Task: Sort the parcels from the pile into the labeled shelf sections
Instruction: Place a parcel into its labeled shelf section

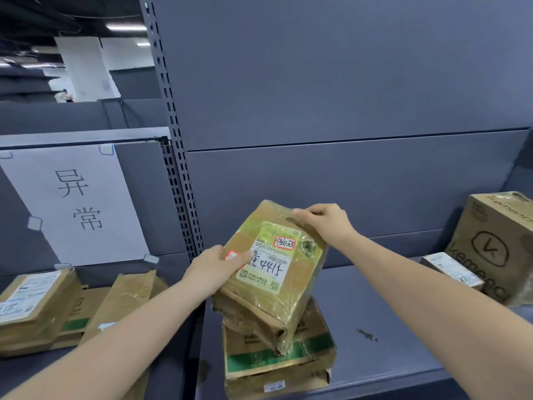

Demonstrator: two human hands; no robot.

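Observation:
A brown cardboard parcel (271,272) wrapped in clear tape, with a green and white label and handwritten digits, is tilted on top of a flat box with a green stripe (288,356) on the grey shelf (375,313). My left hand (213,269) grips the parcel's left edge, thumb over the label. My right hand (323,223) holds its upper right corner with curled fingers. Under the striped box lies another flat box (277,385).
The left shelf section carries a white paper sign (75,203) with two characters, and below it several brown parcels (37,307) and a paper envelope (124,304). At the right stand a large printed carton (496,246) and a small labelled box (452,269). A perforated upright post (178,168) divides the sections.

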